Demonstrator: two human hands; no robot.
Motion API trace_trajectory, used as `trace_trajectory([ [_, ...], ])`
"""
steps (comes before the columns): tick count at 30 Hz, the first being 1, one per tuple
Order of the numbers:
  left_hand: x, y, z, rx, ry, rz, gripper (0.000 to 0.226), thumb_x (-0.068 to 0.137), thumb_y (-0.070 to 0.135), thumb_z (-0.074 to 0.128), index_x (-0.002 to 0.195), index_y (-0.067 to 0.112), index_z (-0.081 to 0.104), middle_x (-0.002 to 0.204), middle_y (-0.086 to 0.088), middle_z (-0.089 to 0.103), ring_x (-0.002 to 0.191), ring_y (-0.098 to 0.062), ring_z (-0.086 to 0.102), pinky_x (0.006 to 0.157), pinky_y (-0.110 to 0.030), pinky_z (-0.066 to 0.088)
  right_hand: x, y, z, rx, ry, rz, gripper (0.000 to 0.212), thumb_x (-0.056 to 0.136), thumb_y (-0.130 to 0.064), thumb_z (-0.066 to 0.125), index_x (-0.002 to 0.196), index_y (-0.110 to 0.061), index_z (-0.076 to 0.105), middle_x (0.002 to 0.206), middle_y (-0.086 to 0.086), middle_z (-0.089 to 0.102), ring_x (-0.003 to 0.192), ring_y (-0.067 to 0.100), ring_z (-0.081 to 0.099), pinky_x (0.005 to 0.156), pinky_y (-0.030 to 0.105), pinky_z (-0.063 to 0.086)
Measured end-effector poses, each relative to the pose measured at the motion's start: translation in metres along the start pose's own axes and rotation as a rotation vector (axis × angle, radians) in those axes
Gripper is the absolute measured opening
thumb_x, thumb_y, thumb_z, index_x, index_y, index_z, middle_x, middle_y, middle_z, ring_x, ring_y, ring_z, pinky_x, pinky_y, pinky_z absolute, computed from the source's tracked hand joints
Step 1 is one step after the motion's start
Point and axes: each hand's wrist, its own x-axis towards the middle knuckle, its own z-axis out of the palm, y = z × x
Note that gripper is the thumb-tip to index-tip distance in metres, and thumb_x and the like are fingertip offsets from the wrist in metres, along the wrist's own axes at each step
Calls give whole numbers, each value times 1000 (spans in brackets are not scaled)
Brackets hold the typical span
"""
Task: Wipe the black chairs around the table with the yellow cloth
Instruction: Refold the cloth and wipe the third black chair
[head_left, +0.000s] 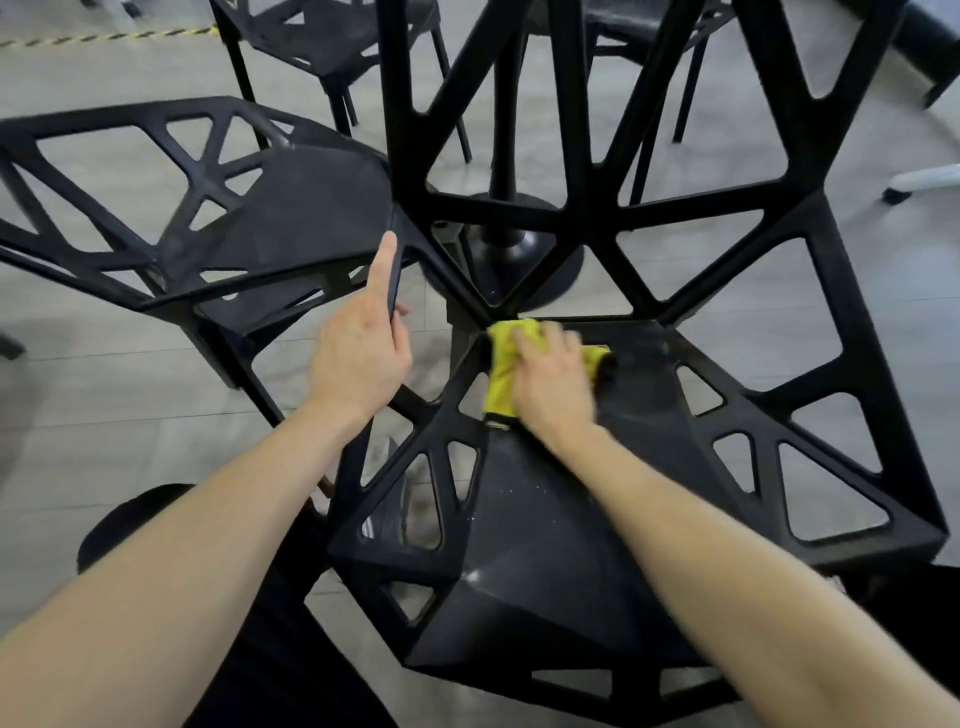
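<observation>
A black chair (545, 545) with an openwork triangular frame stands right below me, its seat dusty and speckled. My right hand (553, 387) presses a folded yellow cloth (501, 358) flat on the back part of the seat, near the foot of the backrest. My left hand (358, 348) grips the front edge of a second black chair (249, 223) that stands to the left, with the fingers wrapped around the rim and the thumb lying along it.
The table's black pedestal base (519, 260) stands on the grey wood-look floor between the chairs. More black chairs (332, 47) stand at the back. A white caster leg (919, 182) shows at the right edge. Yellow-black tape (104, 36) runs across the far left floor.
</observation>
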Motion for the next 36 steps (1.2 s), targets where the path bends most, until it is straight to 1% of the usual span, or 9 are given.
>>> trace_trajectory([
  [6, 2, -3, 1, 46, 15, 12, 81, 107, 19, 49, 173, 34, 4, 100, -1, 71, 76, -22, 62, 71, -49, 57, 0, 49, -18, -117, -25, -235, 50, 93, -17, 59, 142, -22, 61, 125, 15, 56, 100, 36, 50, 87, 51, 49],
  [10, 6, -6, 5, 49, 9, 18, 81, 106, 20, 49, 172, 35, 5, 105, -2, 70, 84, -26, 63, 74, -51, 56, -5, 158, -65, -270, 31, 37, 47, 97, -19, 58, 144, -26, 59, 128, 15, 53, 105, 40, 47, 81, 51, 49],
  [13, 5, -5, 8, 143, 51, 55, 80, 102, 15, 54, 172, 24, 17, 128, -13, 62, 114, -34, 58, 89, -55, 54, -17, 130, -61, -329, 22, 106, 51, 92, -20, 53, 143, -19, 59, 115, 18, 53, 99, 38, 45, 89, 51, 45],
  [18, 6, 4, 11, 635, 93, 609, 49, 102, 6, 44, 151, 2, 51, 152, -29, 48, 147, -46, 38, 127, -59, 25, -89, 114, -78, -205, -187, -282, 50, 89, -28, 49, 138, -21, 57, 116, 7, 57, 99, 34, 48, 96, 45, 48],
  [21, -13, 32, 34, 646, -327, 421, 52, 106, 37, 31, 143, 9, 53, 127, -17, 66, 120, -40, 59, 106, -51, 45, -65, 145, -84, -257, -115, -286, 37, 86, -17, 57, 123, -16, 62, 113, 13, 59, 97, 37, 49, 89, 47, 50],
  [24, -20, 41, 59, 774, -604, 204, 78, 109, 65, 28, 166, 11, 23, 118, -9, 74, 108, -34, 70, 77, -42, 46, 3, 147, -78, -305, -7, -84, 27, 84, -14, 55, 109, -11, 67, 112, 19, 54, 99, 39, 48, 80, 52, 50],
  [27, -13, 39, 63, 830, -598, 230, 100, 101, 81, 32, 171, 12, 12, 97, -2, 76, 96, -30, 74, 69, -39, 41, 17, 119, -68, -234, -47, 77, 41, 81, -24, 42, 109, -13, 69, 113, 16, 57, 99, 38, 49, 91, 51, 48],
  [32, -7, 45, 63, 811, -593, 120, 105, 94, 89, 41, 172, 24, 13, 85, 3, 72, 90, -26, 74, 64, -36, 42, -80, 130, -89, -72, -179, -316, 42, 90, -17, 62, 132, -21, 68, 135, 8, 61, 111, 33, 50, 107, 43, 46],
  [36, 0, 55, 64, 775, -613, 51, 105, 91, 90, 45, 171, 30, 12, 95, 3, 75, 96, -26, 74, 64, -36, 38, 7, 178, -81, -304, -148, -429, 50, 92, -33, 44, 138, -26, 64, 130, 11, 59, 107, 39, 52, 95, 51, 50],
])
